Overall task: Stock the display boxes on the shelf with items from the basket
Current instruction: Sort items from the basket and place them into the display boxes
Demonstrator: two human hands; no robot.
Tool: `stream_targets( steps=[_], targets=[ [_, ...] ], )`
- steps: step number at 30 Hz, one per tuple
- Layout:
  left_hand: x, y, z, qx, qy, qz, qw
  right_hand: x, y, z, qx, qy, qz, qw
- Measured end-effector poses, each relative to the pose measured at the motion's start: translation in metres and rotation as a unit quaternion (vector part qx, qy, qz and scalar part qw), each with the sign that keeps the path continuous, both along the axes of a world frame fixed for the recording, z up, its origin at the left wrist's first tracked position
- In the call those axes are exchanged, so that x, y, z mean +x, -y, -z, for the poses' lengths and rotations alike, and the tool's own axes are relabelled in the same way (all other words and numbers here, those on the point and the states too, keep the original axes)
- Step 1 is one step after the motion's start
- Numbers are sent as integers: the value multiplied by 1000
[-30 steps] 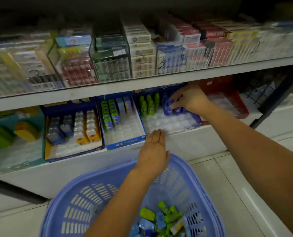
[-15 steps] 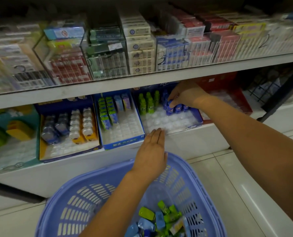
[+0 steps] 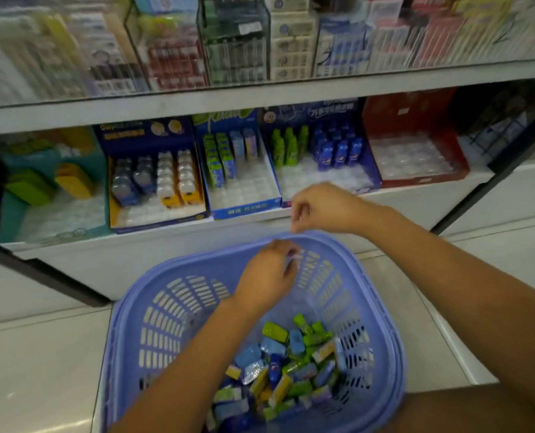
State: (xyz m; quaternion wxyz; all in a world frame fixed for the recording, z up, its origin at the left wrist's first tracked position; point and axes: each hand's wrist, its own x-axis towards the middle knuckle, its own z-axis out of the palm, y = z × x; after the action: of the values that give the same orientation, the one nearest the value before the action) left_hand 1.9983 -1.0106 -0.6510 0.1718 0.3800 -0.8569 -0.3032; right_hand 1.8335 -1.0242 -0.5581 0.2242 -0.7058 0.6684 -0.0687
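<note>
Shop shelving fills the background, with a row of display boxes on the lower shelf and a lilac basket on the tiled floor below. A second ago the right hand was deep in the blue display box, setting blue bottles beside the green bottles. It has now drawn back out, so that placement looks finished and another pick is probably due. Its fingers hang loosely curled and seem empty, with the box just beyond the fingertips and the basket's far rim below them. The left hand has left the shelf edge and now hovers inside that rim. Its fingers are curled, but blur hides whether they hold anything. The remaining loose packets lie in the basket bottom, below and nearer than both sets of fingers.
</note>
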Motion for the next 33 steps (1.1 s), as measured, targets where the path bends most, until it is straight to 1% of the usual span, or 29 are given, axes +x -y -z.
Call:
stream_targets(
  steps=[1,3,5,7,10,12,14,18,20,22,25,27,29,30,31,33],
  targets=[
    [9,-6,16,54,59,4,997,12,-10,19,65,-9,-22,998],
    [27,-19,51,153,167,26,974,34,-29,62,185,-59,-52,980],
    [47,-36,86,224,235,63,944,45,-44,105,280,-91,-55,954],
    [63,-51,114,262,288,99,916,49,-56,140,336,-117,-60,933],
    [74,-65,144,272,325,121,898,48,-72,177,400,-162,-83,898],
    [74,-65,152,274,324,138,895,47,-78,190,413,-162,-77,893],
    [75,-62,148,269,317,132,900,48,-83,200,420,-160,-76,890],
    [74,-57,147,284,301,116,903,53,-87,213,430,-195,-97,876],
    [72,-56,146,298,292,90,904,56,-88,213,438,-210,-120,866],
    [68,-53,144,306,278,72,908,60,-89,213,449,-220,-119,858],
    [62,-47,145,302,254,33,918,68,-93,218,485,-249,-107,832],
    [59,-43,142,309,239,17,920,73,-94,218,481,-270,-116,826],
    [56,-41,136,331,221,5,917,75,-93,212,467,-271,-111,834],
    [54,-40,129,344,208,-7,915,74,-90,209,458,-260,-88,845],
    [51,-39,128,352,194,-15,916,72,-88,206,447,-240,-47,860],
    [47,-36,122,371,185,-23,910,63,-83,200,411,-161,50,896]
  ],
)
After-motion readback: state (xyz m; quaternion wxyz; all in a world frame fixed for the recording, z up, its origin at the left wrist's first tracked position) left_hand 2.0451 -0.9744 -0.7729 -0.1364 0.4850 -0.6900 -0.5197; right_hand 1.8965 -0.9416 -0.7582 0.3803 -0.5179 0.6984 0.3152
